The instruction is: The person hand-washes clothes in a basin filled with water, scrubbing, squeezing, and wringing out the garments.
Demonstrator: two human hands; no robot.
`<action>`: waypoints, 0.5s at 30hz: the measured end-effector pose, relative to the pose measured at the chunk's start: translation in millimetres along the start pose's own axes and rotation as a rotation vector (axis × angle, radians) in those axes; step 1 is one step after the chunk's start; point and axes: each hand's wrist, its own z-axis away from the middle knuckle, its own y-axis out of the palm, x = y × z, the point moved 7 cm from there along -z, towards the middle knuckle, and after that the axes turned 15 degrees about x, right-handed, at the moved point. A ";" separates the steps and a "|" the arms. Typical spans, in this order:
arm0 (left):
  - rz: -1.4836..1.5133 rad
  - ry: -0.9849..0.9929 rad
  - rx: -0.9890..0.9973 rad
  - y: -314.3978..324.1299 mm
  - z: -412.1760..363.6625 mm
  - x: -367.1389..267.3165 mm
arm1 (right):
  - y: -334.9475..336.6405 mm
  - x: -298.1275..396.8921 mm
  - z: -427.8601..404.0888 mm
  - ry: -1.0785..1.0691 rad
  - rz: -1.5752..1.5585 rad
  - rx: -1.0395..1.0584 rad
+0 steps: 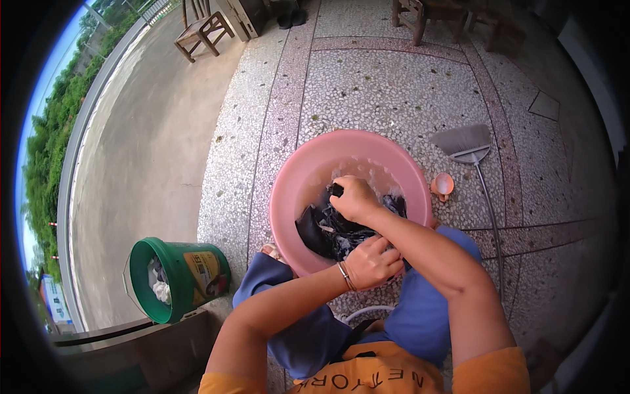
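Note:
A pink plastic basin [290, 172] stands on the floor between my knees, holding cloudy, foamy water and dark wet clothing [315, 234]. My right hand [357, 199] is closed in a fist over the clothing. From that fist sticks the end of a black object [336, 190]; whether it is a brush handle or bunched cloth is unclear. Lower down, near the basin's near rim, my left hand [375, 262] grips a fold of the dark clothing, its fingers partly hidden by my right forearm. A metal bracelet [346, 277] circles the left wrist.
An orange cup [442, 185] with white contents stands right of the basin, near a grey broom [465, 143]. To the left, a green bucket [147, 246] with cloth inside is by a low ledge [142, 340]. Wooden chairs [204, 32] stand farther off on the left and right.

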 end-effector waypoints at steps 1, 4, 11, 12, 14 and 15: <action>0.006 -0.009 -0.004 7.6 3.3 1.7 | 2.6 4.7 2.2 -0.048 0.037 -0.038; -0.131 0.041 0.085 31.7 8.2 -0.8 | 17.1 0.4 3.2 -0.042 0.073 -0.020; -0.107 0.003 0.300 98.7 27.1 8.1 | 43.5 -14.9 0.7 -0.003 0.105 -0.027; -0.109 -0.011 0.299 103.0 27.5 11.6 | 48.3 -15.5 -1.1 -0.012 0.107 -0.016; -0.109 0.083 0.044 93.9 27.2 9.2 | 54.8 -16.3 -4.3 -0.009 0.144 -0.013; -0.119 0.066 0.041 98.5 24.7 11.7 | 56.2 -17.9 -6.1 -0.024 0.149 -0.002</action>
